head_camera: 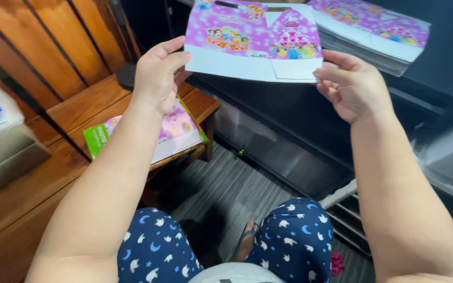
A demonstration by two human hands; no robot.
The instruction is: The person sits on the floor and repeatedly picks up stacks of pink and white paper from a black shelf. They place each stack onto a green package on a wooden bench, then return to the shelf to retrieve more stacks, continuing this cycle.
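**A flat printed carton held up between my two hands**

The dark cabinet (300,120) in front of me is the biggest thing here, smooth and glossy along its face, with a grey plank-patterned floor (226,188) below it. To my left run warm brown wooden boards (38,47), and a low wooden table (200,105) of the same grain stands beside my knee. My shorts (294,236) are soft navy cloth scattered with white moons and stars.

Up on the cabinet, at the far right, lies a stack of flat cartons (378,31), thin layered sheets with the same purple print on top.

The flat carton (252,42) I hold is raised in front of me, above the cabinet's edge and between my hands. It is thin card, unfolded, with creased panels: glossy purple and pink with cartoon figures and a pink castle on a pointed panel, and a plain white band along its lower edge.

On the table lies a smaller glossy sheet pack (169,131), green-edged with a pink picture, partly hidden by my forearm.

My left hand (158,73) pinches the carton's lower left corner, thumb on top. My right hand (349,84) grips the lower right corner, fingers curled beneath.
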